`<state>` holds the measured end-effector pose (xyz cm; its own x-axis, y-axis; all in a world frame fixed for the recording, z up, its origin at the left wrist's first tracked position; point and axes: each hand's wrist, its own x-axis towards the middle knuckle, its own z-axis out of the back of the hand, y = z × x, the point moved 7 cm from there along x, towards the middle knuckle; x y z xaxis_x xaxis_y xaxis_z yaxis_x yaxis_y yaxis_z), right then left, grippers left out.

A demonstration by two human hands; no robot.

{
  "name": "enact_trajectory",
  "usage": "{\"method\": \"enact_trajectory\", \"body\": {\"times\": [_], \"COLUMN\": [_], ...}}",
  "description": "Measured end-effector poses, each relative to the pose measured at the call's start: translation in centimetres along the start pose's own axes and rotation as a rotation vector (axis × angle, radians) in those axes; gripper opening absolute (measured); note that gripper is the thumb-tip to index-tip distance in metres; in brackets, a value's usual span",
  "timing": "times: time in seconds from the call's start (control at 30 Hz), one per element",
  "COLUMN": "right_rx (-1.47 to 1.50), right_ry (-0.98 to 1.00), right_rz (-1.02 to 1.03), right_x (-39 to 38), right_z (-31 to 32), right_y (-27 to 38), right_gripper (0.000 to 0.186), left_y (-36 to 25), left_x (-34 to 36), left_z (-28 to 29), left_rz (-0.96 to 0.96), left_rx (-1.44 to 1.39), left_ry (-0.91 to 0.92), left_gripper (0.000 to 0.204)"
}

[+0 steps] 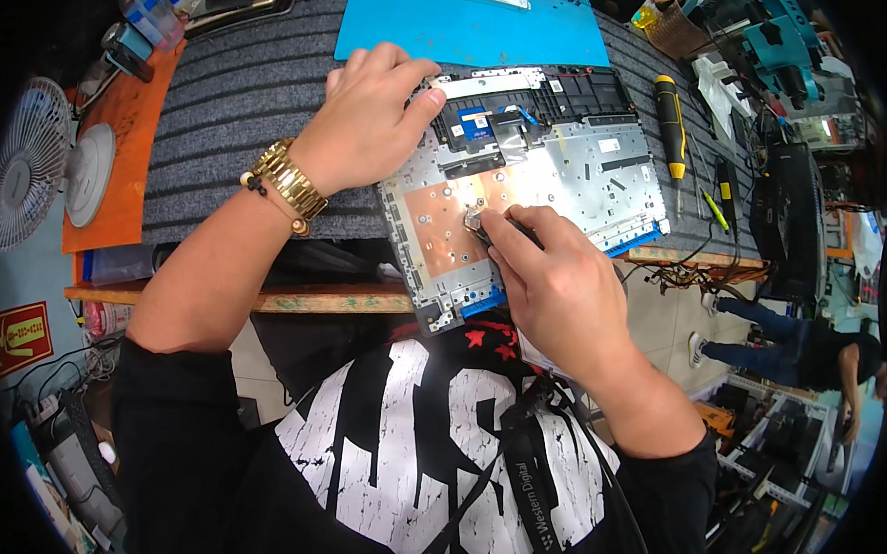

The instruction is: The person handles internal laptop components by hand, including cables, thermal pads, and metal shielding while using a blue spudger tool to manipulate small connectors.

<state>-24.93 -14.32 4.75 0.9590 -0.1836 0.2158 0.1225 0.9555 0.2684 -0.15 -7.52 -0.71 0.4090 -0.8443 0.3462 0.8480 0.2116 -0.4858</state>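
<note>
A laptop top case (593, 189) lies with its inner side up, slanted across the bench's front edge, its near corner jutting out over my lap. It is silver metal with a copper-coloured area (440, 243) and a black section with a touchpad board at the far side. My left hand (376, 113) grips its far left corner, thumb and index finger at the edge. My right hand (566, 272) is closed around a small tool (477, 222) with a metal head and dark handle, whose head meets the copper-coloured area. The fingers hide most of that tool.
Beyond the case lies a blue mat (472, 29) on a grey striped cloth (244, 104). To the right are a yellow-black screwdriver (670, 129), a green pen-like tool (714, 210) and cables. A white fan (25, 165) stands left. Another person (802, 348) is at the far right.
</note>
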Motion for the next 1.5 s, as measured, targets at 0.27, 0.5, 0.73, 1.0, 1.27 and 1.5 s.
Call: {"method": "enact_trajectory", "body": {"times": [0.27, 0.5, 0.73, 1.0, 1.27, 1.5], "right_rx": [-0.012, -0.001, 0.026, -0.04, -0.112, -0.081], "right_ry": [-0.06, -0.008, 0.159, 0.209, 0.242, 0.239], "right_rz": [0.013, -0.02, 0.061, 0.255, 0.315, 0.365], "right_x": [-0.4, 0.3, 2.2, 3.9, 3.7, 3.8], "right_z": [-0.9, -0.8, 0.6, 1.7, 1.5, 2.5], "right_y": [0.0, -0.1, -1.5, -1.6, -1.3, -1.0], "right_gripper": [0.046, 0.042, 0.033, 0.038, 0.018, 0.02], "left_y": [-0.1, 0.1, 0.5, 0.5, 0.0, -0.6], "left_x": [0.0, 0.2, 0.2, -0.1, 0.1, 0.5], "left_z": [-0.3, -0.4, -0.2, 0.1, 0.8, 1.2], "left_rz": [0.039, 0.037, 0.051, 0.018, -0.022, 0.02], "left_rx": [0.032, 0.025, -0.027, 0.043, -0.006, -0.032], "left_ry": [0.041, 0.034, 0.046, 0.053, 0.055, 0.094], "left_gripper": [0.044, 0.044, 0.049, 0.047, 0.043, 0.044]}}
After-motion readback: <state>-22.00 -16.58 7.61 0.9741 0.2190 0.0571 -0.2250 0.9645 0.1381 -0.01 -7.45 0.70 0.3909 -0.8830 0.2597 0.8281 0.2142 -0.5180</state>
